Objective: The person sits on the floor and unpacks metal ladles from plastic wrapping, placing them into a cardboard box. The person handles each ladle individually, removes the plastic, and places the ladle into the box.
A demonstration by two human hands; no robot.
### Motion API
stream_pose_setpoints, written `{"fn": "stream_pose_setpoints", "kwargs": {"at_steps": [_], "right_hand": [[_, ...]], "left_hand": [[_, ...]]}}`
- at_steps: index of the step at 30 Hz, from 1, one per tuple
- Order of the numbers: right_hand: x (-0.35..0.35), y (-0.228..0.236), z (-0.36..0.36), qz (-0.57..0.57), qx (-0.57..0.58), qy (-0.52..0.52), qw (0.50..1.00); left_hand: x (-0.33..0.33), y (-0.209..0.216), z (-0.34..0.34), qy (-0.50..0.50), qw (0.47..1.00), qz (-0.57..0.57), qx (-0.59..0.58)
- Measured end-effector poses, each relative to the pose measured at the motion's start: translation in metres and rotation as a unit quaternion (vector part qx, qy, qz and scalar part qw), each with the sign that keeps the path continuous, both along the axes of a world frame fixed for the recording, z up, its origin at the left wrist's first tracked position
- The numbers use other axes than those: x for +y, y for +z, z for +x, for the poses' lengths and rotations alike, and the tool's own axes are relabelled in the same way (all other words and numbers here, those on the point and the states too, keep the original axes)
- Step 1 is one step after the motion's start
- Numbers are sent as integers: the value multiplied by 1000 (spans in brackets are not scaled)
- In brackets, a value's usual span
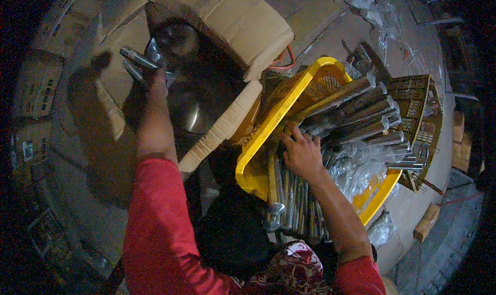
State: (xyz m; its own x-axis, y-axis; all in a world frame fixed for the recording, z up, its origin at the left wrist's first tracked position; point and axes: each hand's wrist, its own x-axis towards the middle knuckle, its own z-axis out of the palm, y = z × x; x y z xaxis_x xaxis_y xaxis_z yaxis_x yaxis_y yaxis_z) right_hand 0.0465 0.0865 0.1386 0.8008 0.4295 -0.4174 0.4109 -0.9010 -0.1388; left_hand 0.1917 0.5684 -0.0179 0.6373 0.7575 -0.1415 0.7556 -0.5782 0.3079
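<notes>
My left hand (155,74) reaches out over an open cardboard box (227,21) and grips a couple of shiny metal tubes (137,59), partly in clear plastic. My right hand (300,151) lies in a yellow plastic basket (268,127), fingers spread on a pile of several chrome tubes (361,117). More tubes (292,202) lie upright along the basket's near side, below that hand. Both sleeves are red.
The cardboard box holds a dark, glossy lining (194,96). Clear plastic wrappers (356,168) fill the basket's right part. A brown crate (421,117) stands behind the basket. Stacked cartons (39,83) line the left. Concrete floor lies at the far right.
</notes>
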Motion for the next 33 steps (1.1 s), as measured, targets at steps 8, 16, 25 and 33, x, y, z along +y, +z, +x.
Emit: {"fn": "stream_pose_setpoints", "kwargs": {"at_steps": [8,16,25,33], "right_hand": [[3,5,0,-17,14,-10,1000],[-4,-8,-8,-25,-17,-1,1000],[-1,-8,-10,-49,37,-10,998],[-5,-6,-11,-20,13,-20,1000]], "left_hand": [[20,135,5,-160,967,-11,-196],[8,335,-46,-233,857,157,-432],[-135,467,-75,-285,786,-63,-544],[-282,449,-105,-361,789,-251,-428]]}}
